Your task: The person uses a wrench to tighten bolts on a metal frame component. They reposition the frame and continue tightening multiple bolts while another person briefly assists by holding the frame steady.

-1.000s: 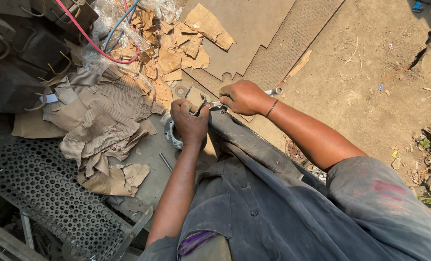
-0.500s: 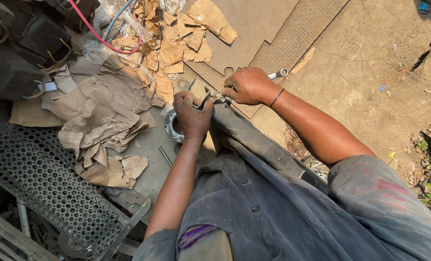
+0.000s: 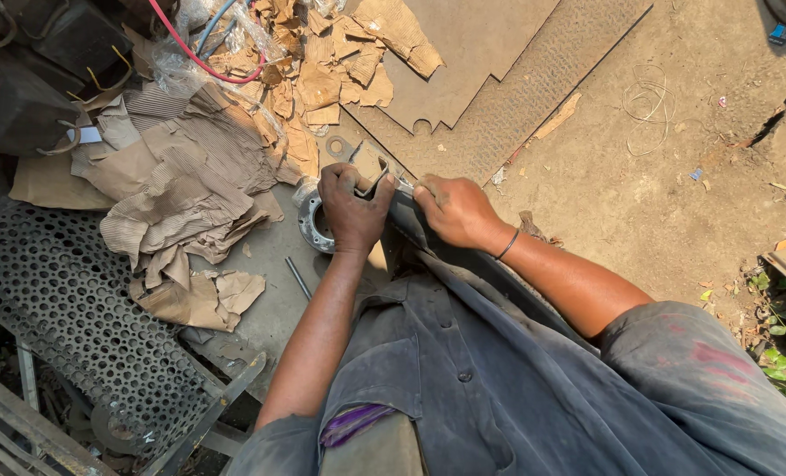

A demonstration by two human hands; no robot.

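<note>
Dusty concrete ground [image 3: 640, 176] fills my one head view, looking straight down over a grey work shirt [image 3: 499, 388]. Torn cardboard scraps [image 3: 190, 194] lie heaped to the left, a perforated metal grate [image 3: 58, 300] sits lower left, and flat brown boards [image 3: 490, 53] lie ahead. At the middle, both hands meet over a small thing pressed against the shirt's hem. My left hand [image 3: 353, 207] is clenched around its upper end, where a tan, flat corner pokes out above the knuckles. My right hand [image 3: 453, 210], with a thin bangle at the wrist, is closed on a slim metal tool [image 3: 404, 185] just beside it; only a bright sliver shows, so I cannot tell its kind. Just below the left hand, touching the ground, lies a round metal flange [image 3: 312, 225] with a bored centre, half hidden. I judge the flange heavy, stiff and likely greasy, best taken by its rim with the whole hand. A thin steel rod [image 3: 299, 278] lies near it.
</note>
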